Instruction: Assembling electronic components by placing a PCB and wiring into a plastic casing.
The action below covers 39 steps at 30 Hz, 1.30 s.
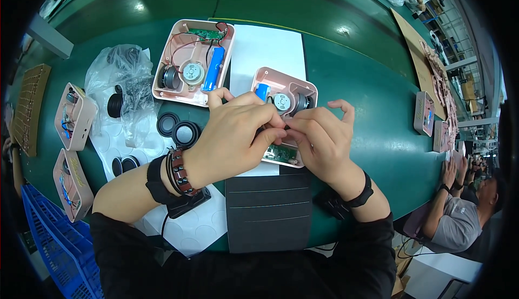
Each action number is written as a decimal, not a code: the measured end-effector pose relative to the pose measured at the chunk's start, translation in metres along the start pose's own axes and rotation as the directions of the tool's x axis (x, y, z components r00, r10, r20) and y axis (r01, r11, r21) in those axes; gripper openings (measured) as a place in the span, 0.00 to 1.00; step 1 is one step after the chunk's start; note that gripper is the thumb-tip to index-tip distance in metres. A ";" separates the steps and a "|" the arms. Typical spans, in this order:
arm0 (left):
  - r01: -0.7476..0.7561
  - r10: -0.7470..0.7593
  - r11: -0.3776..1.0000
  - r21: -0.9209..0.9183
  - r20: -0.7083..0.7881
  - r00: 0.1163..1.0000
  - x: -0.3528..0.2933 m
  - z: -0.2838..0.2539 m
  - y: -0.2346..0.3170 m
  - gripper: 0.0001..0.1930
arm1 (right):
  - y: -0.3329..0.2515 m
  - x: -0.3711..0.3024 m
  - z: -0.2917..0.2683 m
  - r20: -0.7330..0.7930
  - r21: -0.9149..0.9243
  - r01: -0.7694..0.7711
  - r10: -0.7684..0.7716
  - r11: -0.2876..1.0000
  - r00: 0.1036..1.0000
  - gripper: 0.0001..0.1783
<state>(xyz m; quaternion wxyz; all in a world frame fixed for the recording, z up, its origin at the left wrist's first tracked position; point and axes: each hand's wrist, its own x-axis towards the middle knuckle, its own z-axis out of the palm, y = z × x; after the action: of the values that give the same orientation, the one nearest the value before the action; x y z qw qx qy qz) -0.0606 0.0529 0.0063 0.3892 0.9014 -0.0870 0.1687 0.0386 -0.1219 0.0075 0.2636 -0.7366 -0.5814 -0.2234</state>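
Both my hands meet over an open pink plastic case (274, 76). My left hand (235, 137) and my right hand (323, 139) are closed, fingertips pinched together around a tiny dark piece whose kind I cannot make out. Inside this case show a blue cylindrical battery (262, 91), a round silver part (281, 101) and, below my fingers, a green circuit board (281, 153). My hands hide the case's middle. Beyond my left hand lies a second, larger-looking open pink case (181, 97) with a blue battery (214, 69), wires and a green board (205, 34).
Black round parts (185, 135) and a clear plastic bag (141, 80) lie left of my hands. Two pink cases (82, 119) stand farther left, above a blue crate (54, 239). A black mat (267, 215) lies nearest me. Another person (459, 220) sits at the right.
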 end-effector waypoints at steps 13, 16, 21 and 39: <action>-0.082 0.126 0.950 0.303 -0.127 0.984 0.001 0.001 0.012 0.05 | -0.003 0.002 -0.001 0.067 -0.034 -0.023 0.026 0.999 0.997 0.06; -0.103 0.153 0.936 0.336 -0.123 0.981 0.001 0.001 0.011 0.06 | -0.001 0.002 0.000 0.103 0.032 -0.093 0.090 0.995 0.991 0.07; -0.049 0.059 0.980 0.190 -0.046 0.997 0.005 -0.005 0.007 0.05 | 0.003 0.003 -0.005 0.239 0.204 -0.220 0.169 0.954 0.956 0.07; -0.058 0.063 0.961 0.269 -0.008 0.998 0.004 -0.010 0.011 0.03 | 0.000 0.009 -0.014 0.263 0.244 -0.217 0.151 0.945 0.953 0.08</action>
<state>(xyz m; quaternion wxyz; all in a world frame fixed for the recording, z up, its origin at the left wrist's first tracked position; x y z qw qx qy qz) -0.0621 0.0526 0.0217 0.2586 0.9414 -0.0876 0.1981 0.0407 -0.1238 0.0238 0.3091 -0.7667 -0.5621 -0.0254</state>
